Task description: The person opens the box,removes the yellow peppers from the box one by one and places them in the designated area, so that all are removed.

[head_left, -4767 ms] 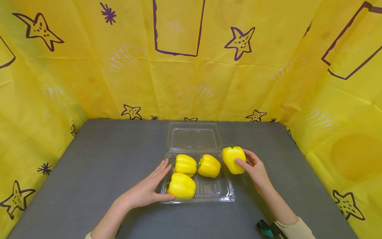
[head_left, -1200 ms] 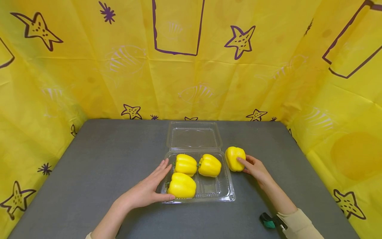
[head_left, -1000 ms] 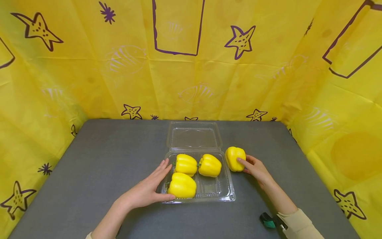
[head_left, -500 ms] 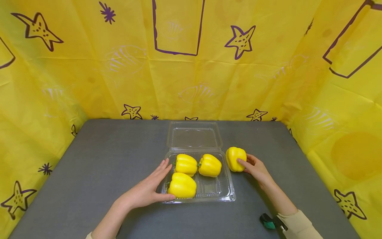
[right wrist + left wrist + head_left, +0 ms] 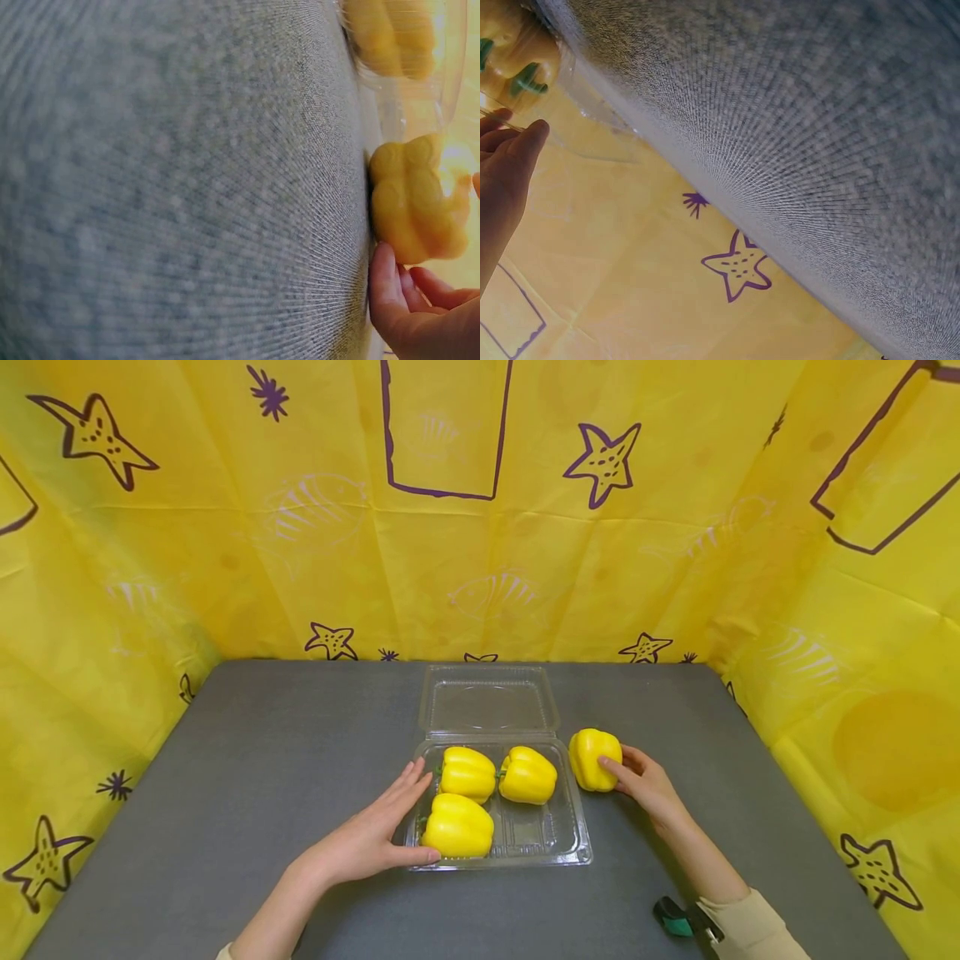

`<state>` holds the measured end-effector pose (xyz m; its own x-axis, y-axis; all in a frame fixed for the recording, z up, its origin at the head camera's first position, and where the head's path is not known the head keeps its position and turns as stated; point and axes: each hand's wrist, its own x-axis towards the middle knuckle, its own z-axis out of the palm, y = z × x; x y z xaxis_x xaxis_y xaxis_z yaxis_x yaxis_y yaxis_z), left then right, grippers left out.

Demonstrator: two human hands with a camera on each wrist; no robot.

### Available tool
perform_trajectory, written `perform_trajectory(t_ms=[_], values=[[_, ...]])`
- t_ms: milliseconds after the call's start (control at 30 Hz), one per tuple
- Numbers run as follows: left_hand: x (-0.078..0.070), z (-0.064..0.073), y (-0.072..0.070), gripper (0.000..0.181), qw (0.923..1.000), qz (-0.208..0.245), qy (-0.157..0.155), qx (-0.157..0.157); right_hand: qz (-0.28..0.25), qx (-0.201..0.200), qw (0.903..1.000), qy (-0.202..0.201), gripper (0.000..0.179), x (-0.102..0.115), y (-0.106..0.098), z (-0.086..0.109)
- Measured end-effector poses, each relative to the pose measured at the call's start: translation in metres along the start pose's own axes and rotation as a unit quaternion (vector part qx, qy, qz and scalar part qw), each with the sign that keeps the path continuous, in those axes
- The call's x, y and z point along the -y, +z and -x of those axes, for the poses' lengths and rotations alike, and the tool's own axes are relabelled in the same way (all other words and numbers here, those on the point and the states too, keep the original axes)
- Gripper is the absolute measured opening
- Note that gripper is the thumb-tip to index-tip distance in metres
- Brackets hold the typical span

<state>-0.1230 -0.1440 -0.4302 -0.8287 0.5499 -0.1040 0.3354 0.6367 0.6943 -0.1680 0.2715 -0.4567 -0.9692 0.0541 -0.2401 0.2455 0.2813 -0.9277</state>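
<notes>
My right hand (image 5: 647,785) holds a yellow bell pepper (image 5: 595,760) just right of the clear plastic clamshell container (image 5: 543,837), thumb on its near side and fingers behind. In the right wrist view this pepper (image 5: 412,199) sits right at the table surface, lobed end showing. Inside the container, one bell pepper (image 5: 467,774) lies back left, another (image 5: 528,776) back right, and a third (image 5: 457,827) front left. Along the container's left side my left hand (image 5: 367,839) rests with fingers extended, thumb at the front left corner. The left wrist view shows its fingertips at the clear rim.
The container's lid (image 5: 487,699) lies folded back toward the far side of the grey table (image 5: 300,727). A black and green strap (image 5: 675,920) hangs by the right sleeve. Yellow patterned cloth (image 5: 450,552) encloses the table at back and sides.
The pepper in my right hand has turned so its stem no longer shows, and moved slightly right, off the container's right edge. My left hand and the other peppers stay put.
</notes>
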Motion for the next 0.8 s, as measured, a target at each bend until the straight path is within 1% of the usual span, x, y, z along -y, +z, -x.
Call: perform_trajectory(t_ms=[200, 333, 500, 700, 800], values=[[0.000, 0.000, 0.000, 0.107, 1.0000, -0.002, -0.001, 0.001, 0.005, -0.004, 1.0000, 0.000, 0.068, 0.001, -0.003, 0.001], [0.000, 0.000, 0.000, 0.108, 1.0000, -0.002, 0.001, 0.001, 0.018, -0.008, 0.9998, -0.004, 0.071, 0.003, -0.004, 0.003], [0.000, 0.000, 0.000, 0.108, 1.0000, -0.003, 0.003, -0.001, 0.039, -0.026, 0.9987, -0.021, 0.069, 0.005, -0.005, 0.005], [0.000, 0.000, 0.000, 0.108, 1.0000, -0.004, 0.004, 0.000, 0.046, -0.043, 0.9975, -0.034, 0.068, 0.010, -0.006, 0.009], [0.000, 0.000, 0.000, 0.108, 1.0000, -0.003, 0.006, -0.001, 0.060, -0.055, 0.9959, -0.040, 0.069, 0.013, -0.006, 0.012]])
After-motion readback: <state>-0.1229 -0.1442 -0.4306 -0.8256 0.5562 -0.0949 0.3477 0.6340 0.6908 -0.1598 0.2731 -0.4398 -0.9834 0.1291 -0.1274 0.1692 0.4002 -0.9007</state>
